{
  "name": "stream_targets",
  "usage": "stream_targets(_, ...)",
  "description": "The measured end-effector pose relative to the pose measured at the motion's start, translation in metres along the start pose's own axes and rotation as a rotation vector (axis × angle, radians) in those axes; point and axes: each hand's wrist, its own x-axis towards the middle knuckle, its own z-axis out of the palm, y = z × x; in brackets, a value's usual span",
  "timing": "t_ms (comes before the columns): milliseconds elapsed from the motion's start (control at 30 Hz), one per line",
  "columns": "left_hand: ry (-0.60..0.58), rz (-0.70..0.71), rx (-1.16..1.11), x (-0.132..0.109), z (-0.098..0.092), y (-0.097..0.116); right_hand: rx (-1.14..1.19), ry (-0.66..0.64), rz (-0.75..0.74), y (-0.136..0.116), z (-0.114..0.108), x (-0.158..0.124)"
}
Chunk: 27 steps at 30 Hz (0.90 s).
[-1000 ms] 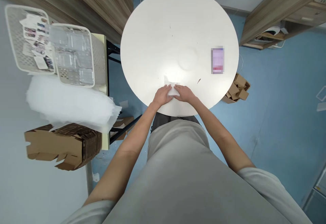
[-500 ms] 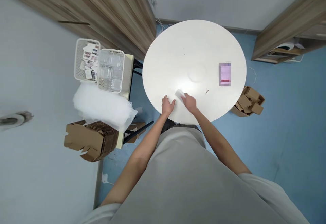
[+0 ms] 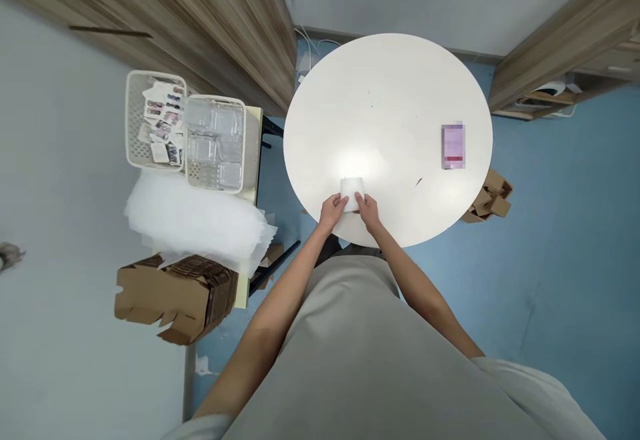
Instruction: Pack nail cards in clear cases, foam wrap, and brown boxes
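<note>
Over the near edge of the round white table (image 3: 390, 87), a small white, roughly square packet (image 3: 352, 188) sits between my two hands. Its surface looks plain and soft, like foam wrap; what is inside, if anything, cannot be seen. My left hand (image 3: 332, 212) grips its left side, thumb on top. On the right side, my right hand (image 3: 369, 211) pinches it with the thumb lying across the face. A pixelated pink-purple rectangular thing (image 3: 453, 146) lies on the table toward the right.
Left of the table, a side stand carries a basket of printed cards (image 3: 131, 120), a basket of clear plastic boxes (image 3: 220, 130), a pile of white foam sheets (image 3: 195, 217) and folded cardboard boxes (image 3: 165, 297). A carton of cardboard pieces (image 3: 493, 197) stands on the floor at right.
My left hand, open before, has closed on the packet's left side. The packet has turned from a slant to face me squarely, and my right hand has shifted slightly left. The view has moved slightly.
</note>
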Motion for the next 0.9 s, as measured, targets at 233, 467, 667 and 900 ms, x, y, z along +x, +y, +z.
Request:
stream_targets(233,0.108,0.118,0.082,0.04,-0.076,0.007,0.022,0.073,-0.013,-0.021,0.084,0.023)
stream_targets(467,0.361,0.359,0.341,0.088,-0.139,0.032,0.076,0.162,-0.005,-0.051,0.159,0.044)
stream_targets(667,0.203,0.461,0.295,0.108,-0.154,0.062,0.085,0.196,-0.053,-0.077,0.186,0.062)
stream_targets(900,0.145,0.307,-0.04,0.146,-0.145,0.082,-0.042,0.169,-0.12,-0.097,0.177,0.11)
